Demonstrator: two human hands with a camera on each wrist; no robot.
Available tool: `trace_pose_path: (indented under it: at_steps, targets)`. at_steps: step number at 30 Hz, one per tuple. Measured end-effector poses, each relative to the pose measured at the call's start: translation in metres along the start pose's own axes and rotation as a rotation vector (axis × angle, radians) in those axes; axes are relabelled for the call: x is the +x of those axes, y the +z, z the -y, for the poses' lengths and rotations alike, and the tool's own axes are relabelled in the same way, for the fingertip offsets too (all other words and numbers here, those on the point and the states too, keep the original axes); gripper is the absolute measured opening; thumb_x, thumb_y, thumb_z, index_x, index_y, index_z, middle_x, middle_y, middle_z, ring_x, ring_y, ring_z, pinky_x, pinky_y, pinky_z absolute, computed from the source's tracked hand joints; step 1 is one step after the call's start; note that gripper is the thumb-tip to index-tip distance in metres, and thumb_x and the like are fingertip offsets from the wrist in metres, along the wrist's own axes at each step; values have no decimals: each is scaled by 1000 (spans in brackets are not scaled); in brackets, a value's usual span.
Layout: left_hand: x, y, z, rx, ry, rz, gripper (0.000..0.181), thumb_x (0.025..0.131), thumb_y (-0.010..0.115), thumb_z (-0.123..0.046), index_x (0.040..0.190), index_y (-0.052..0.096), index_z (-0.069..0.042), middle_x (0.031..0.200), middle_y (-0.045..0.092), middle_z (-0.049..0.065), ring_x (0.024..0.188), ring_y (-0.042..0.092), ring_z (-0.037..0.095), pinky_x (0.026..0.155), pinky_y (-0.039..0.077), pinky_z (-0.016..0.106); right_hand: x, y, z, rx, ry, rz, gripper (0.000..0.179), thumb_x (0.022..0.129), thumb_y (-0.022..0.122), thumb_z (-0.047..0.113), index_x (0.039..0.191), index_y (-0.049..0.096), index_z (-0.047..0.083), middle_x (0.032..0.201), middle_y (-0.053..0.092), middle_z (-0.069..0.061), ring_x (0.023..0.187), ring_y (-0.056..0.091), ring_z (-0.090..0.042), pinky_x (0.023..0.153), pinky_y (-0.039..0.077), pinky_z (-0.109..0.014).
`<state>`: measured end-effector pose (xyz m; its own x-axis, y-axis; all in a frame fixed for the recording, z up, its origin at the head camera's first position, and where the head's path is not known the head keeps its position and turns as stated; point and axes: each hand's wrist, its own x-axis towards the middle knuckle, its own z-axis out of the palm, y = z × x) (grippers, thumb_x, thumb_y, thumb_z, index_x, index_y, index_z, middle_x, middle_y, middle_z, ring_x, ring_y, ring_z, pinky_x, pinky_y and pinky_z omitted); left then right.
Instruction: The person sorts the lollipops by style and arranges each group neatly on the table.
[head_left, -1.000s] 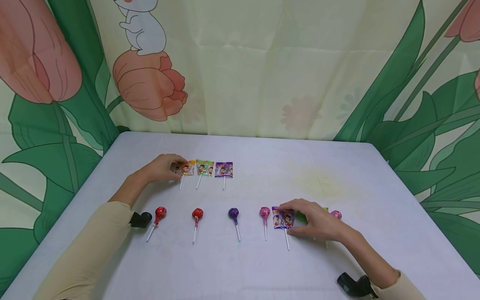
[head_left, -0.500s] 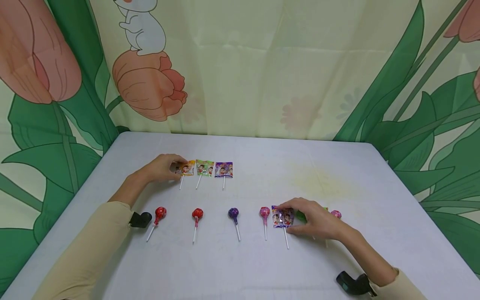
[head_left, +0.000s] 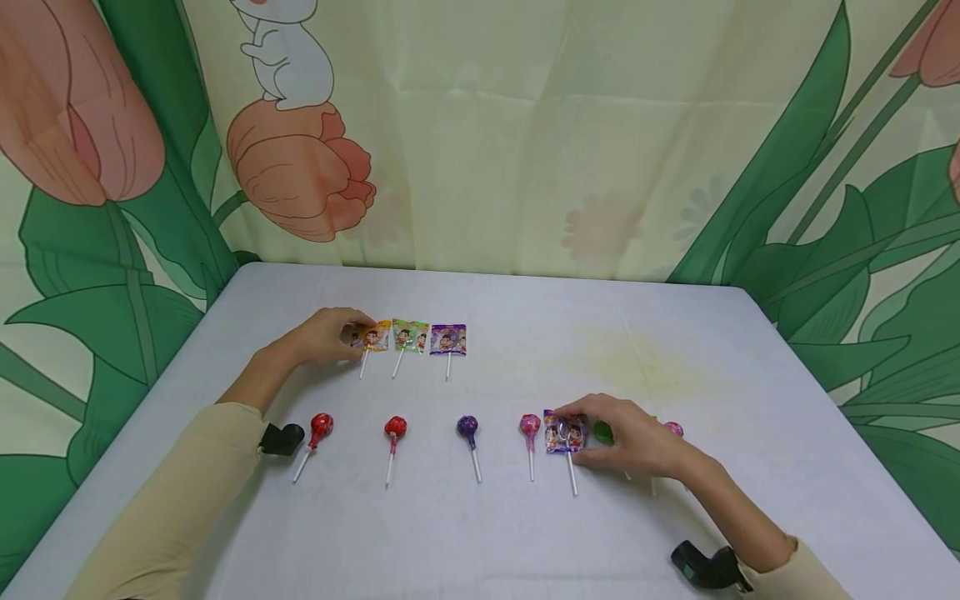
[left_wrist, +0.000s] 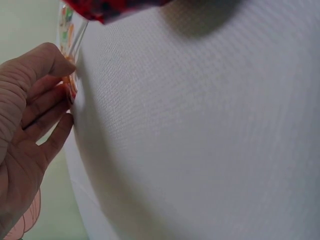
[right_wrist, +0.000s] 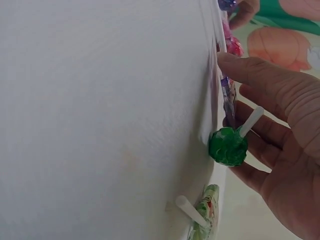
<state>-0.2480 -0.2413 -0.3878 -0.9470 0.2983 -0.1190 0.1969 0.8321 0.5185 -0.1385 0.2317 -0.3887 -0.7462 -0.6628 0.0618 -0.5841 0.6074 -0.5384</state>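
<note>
At the left end of the back row, my left hand point(head_left: 326, 335) pinches an orange-wrapped lollipop point(head_left: 377, 335) lying on the table; the hand covers its left part. A green-wrapped lollipop point(head_left: 410, 336) and a purple-wrapped one point(head_left: 448, 339) lie right beside it. Toward the front right, my right hand point(head_left: 630, 437) holds another purple-wrapped lollipop point(head_left: 564, 433) by its edges, thumb at the near side and fingers at the far side. Under that palm sits a round green lollipop point(right_wrist: 228, 146), partly hidden in the head view. Another green-wrapped lollipop point(right_wrist: 207, 207) lies behind it.
Along the front row lie two red lollipops point(head_left: 321, 426) point(head_left: 394, 427), a dark purple one point(head_left: 467, 427) and a pink one point(head_left: 529, 425). Another pink lollipop point(head_left: 673, 427) shows past the right hand. A white cloth covers the table point(head_left: 465, 542); a printed curtain point(head_left: 487, 167) hangs behind.
The right hand and its purple-wrapped lollipop have shifted slightly away from me, and the stick has straightened a little. The left hand has stayed in place.
</note>
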Motion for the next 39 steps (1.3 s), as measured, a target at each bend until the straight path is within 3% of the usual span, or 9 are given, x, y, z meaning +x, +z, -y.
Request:
trace_pose_path:
  at_steps: [9,17,21,30,39]
  targets:
    - [0,0,1,2,17,-4,54,88,75,-5,139,58,1,142,56,23,132,49,39,114,41,55,5,-7,3,-7,48,18,55,87,83,27,138,62,18,134,64,3,123,59,-21,105,50,-51]
    - [0,0,0,-13,11,-3,55,88,76,-5,140,58,0,142,56,23,131,49,38,113,42,54,12,-15,1,20,-14,-40,55,85,85,20,136,64,15,134,66,4,124,61,-20,103,51,-47]
    - [0,-1,0,-14,8,-2,55,88,76,-5,140,59,0,142,56,22,131,50,38,113,43,54,17,-19,2,17,-16,-52,55,85,85,18,136,64,14,133,66,3,123,61,-22,102,51,-50]
    - [-1,-1,1,-15,7,5,55,89,75,-5,140,58,1,143,55,23,132,49,39,113,42,54,34,-25,5,37,18,-71,58,84,85,16,137,63,16,133,66,1,124,61,-23,103,50,-56]
    - [0,-1,3,-13,7,3,55,88,75,-4,140,58,1,142,56,22,132,49,38,113,42,54,55,-29,8,44,-11,-77,57,84,85,12,137,63,13,134,66,-2,126,60,-25,108,46,-57]
